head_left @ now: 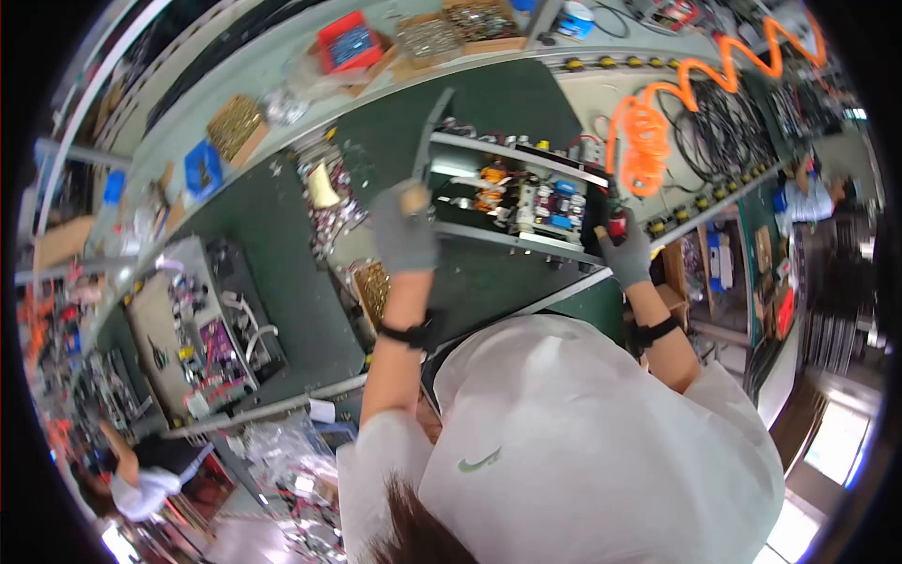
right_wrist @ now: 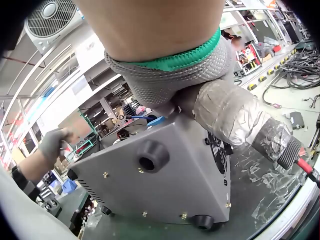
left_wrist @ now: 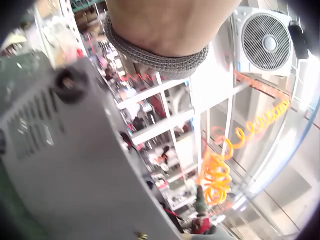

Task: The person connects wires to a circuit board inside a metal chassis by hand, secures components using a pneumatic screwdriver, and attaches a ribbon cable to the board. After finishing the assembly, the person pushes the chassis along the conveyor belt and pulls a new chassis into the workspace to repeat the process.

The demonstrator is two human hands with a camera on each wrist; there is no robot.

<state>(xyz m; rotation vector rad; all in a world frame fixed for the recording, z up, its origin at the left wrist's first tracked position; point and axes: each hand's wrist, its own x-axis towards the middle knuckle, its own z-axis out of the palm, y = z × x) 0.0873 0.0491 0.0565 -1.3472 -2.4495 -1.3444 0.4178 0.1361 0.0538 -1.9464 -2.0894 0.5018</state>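
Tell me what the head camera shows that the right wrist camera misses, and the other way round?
Only the head view: circuit boards inside the open metal case, an orange coiled hose and boxes of parts along the bench. Only the right wrist view: the case's closed grey side with a rubber foot, and a box fan. Both: the case itself, the gloved left hand gripping its edge, and the right hand holding a tape-wrapped tool.

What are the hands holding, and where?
The right hand grips the taped tool by its handle; the left hand holds the grey case at its edge.
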